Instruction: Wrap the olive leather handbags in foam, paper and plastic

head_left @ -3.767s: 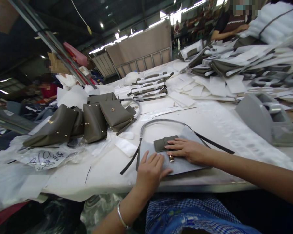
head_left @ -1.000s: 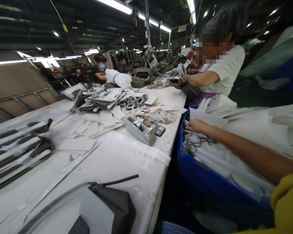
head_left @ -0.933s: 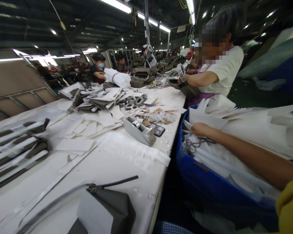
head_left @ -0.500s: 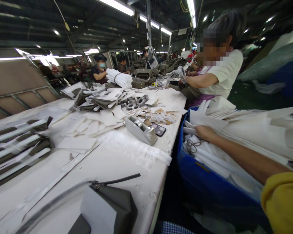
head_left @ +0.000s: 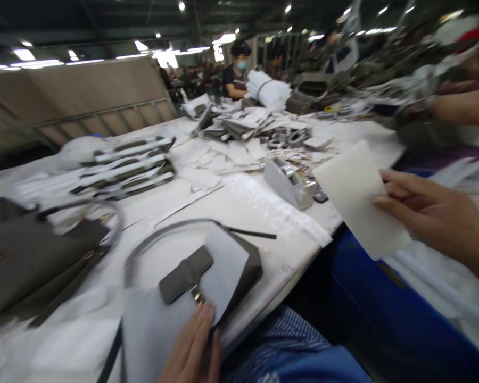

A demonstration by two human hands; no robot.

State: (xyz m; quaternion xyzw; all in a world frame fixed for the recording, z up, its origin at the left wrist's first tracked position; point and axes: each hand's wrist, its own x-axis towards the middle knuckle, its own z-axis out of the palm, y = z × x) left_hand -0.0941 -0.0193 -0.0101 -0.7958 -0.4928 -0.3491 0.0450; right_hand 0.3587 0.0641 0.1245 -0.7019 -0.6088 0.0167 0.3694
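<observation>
My right hand (head_left: 435,213) pinches a small white rectangular sheet (head_left: 361,197) between thumb and fingers, held up over the table edge and the blue bin. Fingers stretched out, my left hand (head_left: 195,346) lies on the near part of a grey-brown handbag (head_left: 247,260), by its gold clasp (head_left: 197,293). White paper (head_left: 228,263) covers much of the handbag, and a dark flap tab (head_left: 186,274) rests on it. A wrapped strap (head_left: 143,242) loops out to the left on the table.
A tape dispenser (head_left: 289,183) stands near the table's right edge. Another grey-brown handbag (head_left: 35,260) lies at left, with wrapped strap pieces (head_left: 123,165) behind it. Right of the table is a blue bin (head_left: 355,271). A co-worker's arm (head_left: 463,109) reaches in at far right.
My right hand has come out of the blue bin with the white sheet. My left hand has appeared on the handbag. The view has turned right-to-left, so things sit further right.
</observation>
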